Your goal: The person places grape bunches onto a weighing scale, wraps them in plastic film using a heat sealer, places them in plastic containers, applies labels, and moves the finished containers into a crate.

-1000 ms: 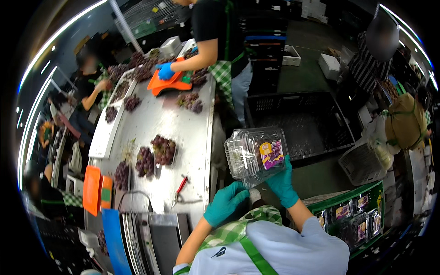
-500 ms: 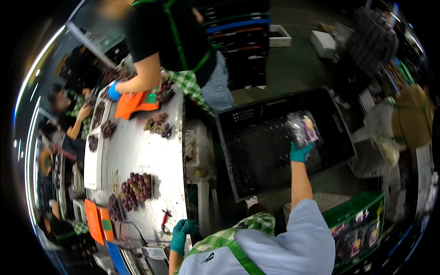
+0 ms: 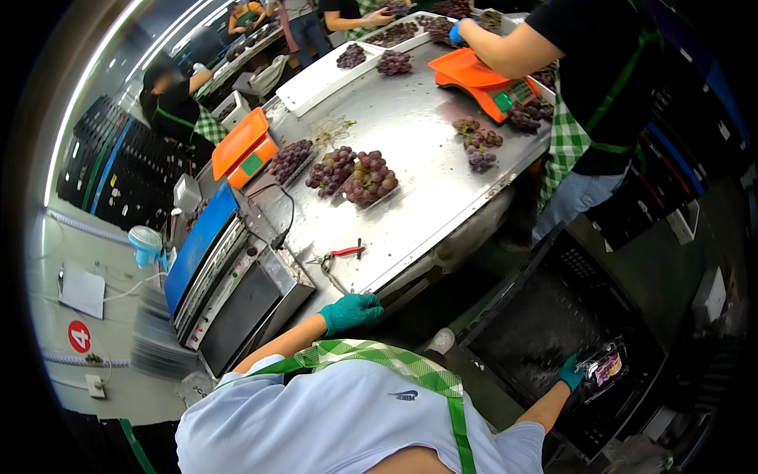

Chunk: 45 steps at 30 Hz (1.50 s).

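Both my hands wear green gloves. At the near edge of the metal table, my left hand has its fingers curled, with nothing visible in them. My right hand reaches down to the right into a big black plastic crate. Its fingers grip the edge of a clear plastic-wrapped pack with a purple and yellow label, low in the crate. Just beyond my left hand lie red-handled shears. Farther off on the table sit several bunches of dark grapes, some in clear trays.
Left of my left arm stands a wrapping machine with a blue panel. Orange scales stand behind it. Across the table, a co-worker in a blue glove leans past another orange scale. Stacked black crates line the left side.
My view has swung left, bringing the wrapping machine and wall into sight. My right hand stays at the pack, which now looks lower in the crate. My left hand remains curled by the table edge.
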Each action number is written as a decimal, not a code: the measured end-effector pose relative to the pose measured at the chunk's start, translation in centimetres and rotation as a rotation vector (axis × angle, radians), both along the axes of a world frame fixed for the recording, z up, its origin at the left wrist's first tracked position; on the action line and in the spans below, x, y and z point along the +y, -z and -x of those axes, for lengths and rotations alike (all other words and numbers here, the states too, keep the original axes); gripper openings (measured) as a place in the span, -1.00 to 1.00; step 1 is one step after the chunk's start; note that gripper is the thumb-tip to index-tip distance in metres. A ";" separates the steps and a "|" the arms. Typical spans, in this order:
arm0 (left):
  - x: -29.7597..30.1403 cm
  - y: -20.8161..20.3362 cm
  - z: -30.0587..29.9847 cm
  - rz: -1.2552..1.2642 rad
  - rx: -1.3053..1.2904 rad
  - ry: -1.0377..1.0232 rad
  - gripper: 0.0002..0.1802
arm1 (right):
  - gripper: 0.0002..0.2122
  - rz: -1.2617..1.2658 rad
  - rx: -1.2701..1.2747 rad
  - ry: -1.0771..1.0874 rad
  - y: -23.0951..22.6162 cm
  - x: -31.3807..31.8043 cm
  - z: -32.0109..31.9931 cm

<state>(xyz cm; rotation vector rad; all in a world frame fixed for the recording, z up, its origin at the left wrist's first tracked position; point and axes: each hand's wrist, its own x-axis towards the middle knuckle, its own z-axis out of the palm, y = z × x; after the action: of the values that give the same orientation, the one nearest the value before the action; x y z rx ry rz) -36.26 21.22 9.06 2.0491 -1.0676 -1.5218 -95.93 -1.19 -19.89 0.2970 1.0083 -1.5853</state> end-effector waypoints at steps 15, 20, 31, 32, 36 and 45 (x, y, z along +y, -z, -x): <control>8.2 -3.4 -9.8 0.193 -0.028 -0.113 -0.71 | -0.67 0.457 0.836 -0.560 -26.5 3.8 -30.8; 5.8 -2.1 -11.5 0.348 0.348 -0.283 -0.58 | -0.68 0.569 0.929 -1.053 -28.8 6.2 -43.7; -5.5 4.9 -17.2 0.348 0.287 -0.720 -0.08 | -0.69 0.817 0.875 -1.410 -24.4 -4.9 -62.6; -6.4 5.3 -17.8 0.330 0.288 -0.765 -0.05 | -0.65 0.824 0.941 -1.356 -23.5 -6.3 -64.8; -10.3 7.0 -19.5 0.257 0.480 -0.960 0.05 | -0.51 0.750 1.297 -1.379 -21.6 -11.5 -71.4; -14.1 4.5 -21.3 0.318 0.505 -0.973 -0.25 | -0.39 0.367 0.984 -1.936 -18.4 -15.9 -74.0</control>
<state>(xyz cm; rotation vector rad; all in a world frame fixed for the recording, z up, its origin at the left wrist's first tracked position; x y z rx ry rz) -15.00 7.15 4.60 1.4558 -0.0479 -1.1235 -21.94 -17.05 -1.51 -1.4530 0.9699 0.0767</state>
